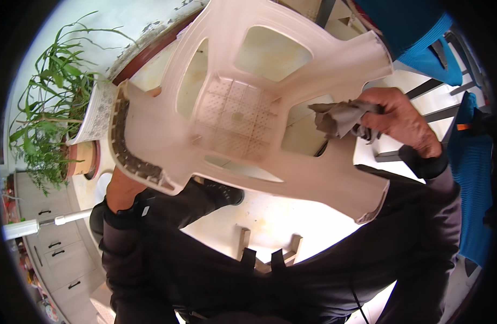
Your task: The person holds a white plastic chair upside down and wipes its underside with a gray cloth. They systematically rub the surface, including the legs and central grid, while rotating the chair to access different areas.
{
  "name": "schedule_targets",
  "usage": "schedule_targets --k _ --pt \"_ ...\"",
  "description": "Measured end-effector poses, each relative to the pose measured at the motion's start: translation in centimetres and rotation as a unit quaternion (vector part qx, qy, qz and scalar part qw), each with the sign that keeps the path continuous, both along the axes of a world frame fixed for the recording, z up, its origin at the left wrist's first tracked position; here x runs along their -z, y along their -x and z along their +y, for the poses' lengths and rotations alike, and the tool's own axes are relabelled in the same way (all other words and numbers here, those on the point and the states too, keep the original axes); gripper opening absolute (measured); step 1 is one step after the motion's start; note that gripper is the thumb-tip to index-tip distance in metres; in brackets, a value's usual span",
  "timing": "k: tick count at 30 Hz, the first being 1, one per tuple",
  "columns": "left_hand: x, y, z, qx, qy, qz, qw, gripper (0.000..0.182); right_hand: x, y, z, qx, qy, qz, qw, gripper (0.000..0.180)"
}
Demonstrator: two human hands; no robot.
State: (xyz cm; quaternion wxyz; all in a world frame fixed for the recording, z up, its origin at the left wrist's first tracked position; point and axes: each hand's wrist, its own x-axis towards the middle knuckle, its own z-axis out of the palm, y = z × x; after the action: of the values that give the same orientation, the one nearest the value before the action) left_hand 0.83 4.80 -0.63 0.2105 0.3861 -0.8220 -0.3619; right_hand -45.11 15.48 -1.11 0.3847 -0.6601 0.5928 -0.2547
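A pale pink plastic stool (248, 121) with large side openings and a perforated, gridded panel lies tipped over in front of me. My left hand (125, 188) grips its left end from underneath, where a dark, dirty-looking hollow rim (131, 150) faces left; part of that hand is hidden behind the plastic. On the right, my right hand (394, 117) holds a crumpled grey-brown cloth (341, 117) between thumb and fingers, beside a side opening near the stool's right legs.
Potted green plants (62, 101) stand at the left by the wall, above grey drawer cabinets (66, 259). A white pole (70, 217) reaches in from the left. Blue chairs (471, 174) with dark metal legs are at the right. Wooden legs (243, 239) show between my knees.
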Motion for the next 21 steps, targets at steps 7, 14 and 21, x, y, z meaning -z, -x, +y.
schedule_targets --k 7,14,21 --pt "0.6 0.1 -0.8 -0.033 -0.052 0.015 0.998 0.063 -0.2 -0.2 0.3 -0.006 -0.011 0.001 1.000 0.022" --pt "4.5 1.8 -0.4 0.031 -0.029 0.174 0.984 0.061 -2.2 3.9 -0.1 0.194 0.140 -0.173 0.956 0.032" --pt "2.4 3.1 3.0 0.070 0.219 0.091 0.969 0.054 -2.6 6.6 -0.9 0.326 0.230 -0.334 0.854 0.043"
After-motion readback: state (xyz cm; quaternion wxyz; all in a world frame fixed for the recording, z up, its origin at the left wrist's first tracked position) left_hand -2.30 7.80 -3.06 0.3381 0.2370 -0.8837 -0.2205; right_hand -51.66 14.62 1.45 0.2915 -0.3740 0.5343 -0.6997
